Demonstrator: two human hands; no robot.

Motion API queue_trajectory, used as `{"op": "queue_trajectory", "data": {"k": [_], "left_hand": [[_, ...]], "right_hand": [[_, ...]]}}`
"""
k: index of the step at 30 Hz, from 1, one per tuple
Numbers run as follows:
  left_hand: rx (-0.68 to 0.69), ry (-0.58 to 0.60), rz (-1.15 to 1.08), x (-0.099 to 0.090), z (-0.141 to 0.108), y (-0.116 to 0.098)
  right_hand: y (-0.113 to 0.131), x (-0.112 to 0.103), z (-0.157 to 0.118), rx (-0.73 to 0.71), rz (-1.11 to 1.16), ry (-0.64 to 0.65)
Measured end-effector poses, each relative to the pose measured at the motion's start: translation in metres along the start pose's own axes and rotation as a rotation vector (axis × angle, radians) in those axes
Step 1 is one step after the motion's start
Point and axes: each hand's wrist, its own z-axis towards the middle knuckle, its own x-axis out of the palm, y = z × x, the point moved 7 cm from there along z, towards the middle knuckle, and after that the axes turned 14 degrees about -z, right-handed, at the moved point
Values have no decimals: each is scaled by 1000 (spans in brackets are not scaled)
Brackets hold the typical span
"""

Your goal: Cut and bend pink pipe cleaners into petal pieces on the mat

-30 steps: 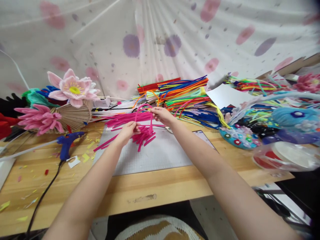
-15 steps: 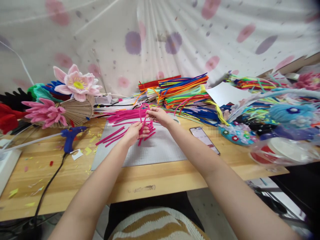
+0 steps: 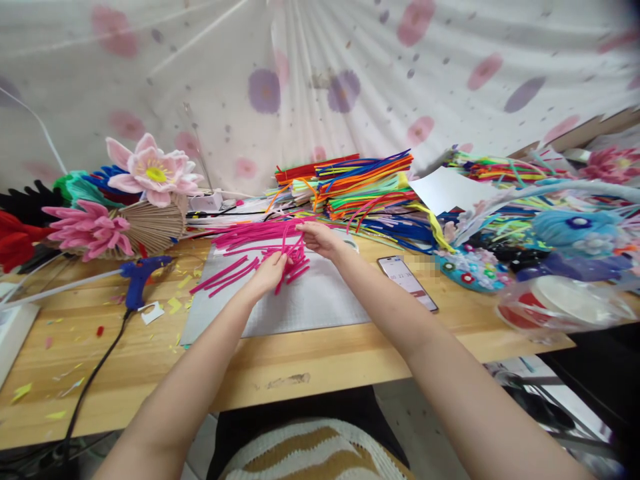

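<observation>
A bent magenta pipe cleaner [image 3: 285, 236] stands between my two hands above the grey mat [image 3: 325, 299]. My left hand [image 3: 273, 269] pinches its lower part, and my right hand [image 3: 317, 238] has its fingertips closed on its upper right side. Under and around my left hand lie short magenta pieces [image 3: 233, 276], several of them side by side on the mat. A bundle of longer magenta pipe cleaners [image 3: 240, 233] is spread along the mat's back edge.
Left of the mat are a blue glue gun [image 3: 141, 277], yellow scraps and fuzzy flowers [image 3: 156, 172]. A phone [image 3: 407, 283] lies right of my right forearm. Behind are stacked coloured pipe cleaners [image 3: 365, 183]; a bagged white-and-red roll [image 3: 560, 303] sits at the right.
The tall magenta loop between my hands has become lower and narrower. My left hand's fingers have drawn together, and my right hand has shifted slightly. The view has moved a little.
</observation>
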Motion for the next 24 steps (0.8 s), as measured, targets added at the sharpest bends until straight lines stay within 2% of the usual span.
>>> {"op": "queue_trajectory", "data": {"k": [2, 4, 9, 12, 15, 17, 19, 21, 24], "left_hand": [[98, 47, 224, -1, 0, 1], [113, 91, 360, -4, 0, 7], [134, 97, 466, -13, -1, 9], [127, 88, 497, -13, 0, 8], [78, 74, 573, -16, 0, 8], [39, 55, 639, -21, -2, 7], [7, 31, 708, -30, -4, 5], [-30, -4, 775, -43, -6, 6], [-99, -51, 861, -61, -7, 10]], "right_hand": [[-1, -7, 2, -6, 22, -49], [-3, -14, 3, -13, 14, -122], [-14, -21, 4, -7, 81, -350], [-20, -16, 5, -10, 119, -425], [-21, -18, 6, -17, 32, -437], [-17, -29, 3, -24, -140, -412], [-11, -51, -5, -16, -426, -418], [-6, -78, -16, 50, -849, -441], [-13, -102, -33, 217, -1445, -303]]}}
